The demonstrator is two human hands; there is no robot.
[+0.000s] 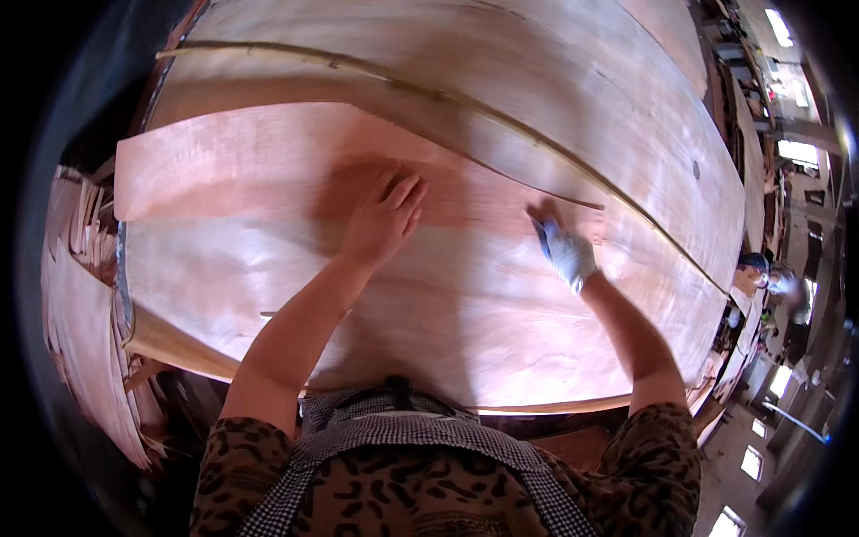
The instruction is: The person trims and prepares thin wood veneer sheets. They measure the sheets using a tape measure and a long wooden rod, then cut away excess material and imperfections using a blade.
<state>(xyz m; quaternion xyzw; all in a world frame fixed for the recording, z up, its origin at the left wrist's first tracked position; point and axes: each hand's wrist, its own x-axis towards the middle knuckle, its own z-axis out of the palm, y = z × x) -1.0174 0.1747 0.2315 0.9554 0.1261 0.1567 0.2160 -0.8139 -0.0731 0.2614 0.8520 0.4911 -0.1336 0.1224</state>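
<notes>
A reddish wood veneer strip (242, 170) lies across a large pale wood sheet (501, 313); its far edge rises slightly off the surface. My left hand (389, 210) is bare and rests open on the strip near its middle, fingers pointing away from me. My right hand (565, 251), in a white and blue glove, is at the strip's right part with fingers stretched to the far left. Nothing shows in either hand, though the right fingertips are dark and slightly blurred.
A long thin wooden stick (483, 109) runs across the pale sheet beyond the strip. Torn veneer scraps (85, 295) are heaped at the left. A small stick (268, 315) lies by my left forearm. Far right, another person (778, 282) appears in the workshop.
</notes>
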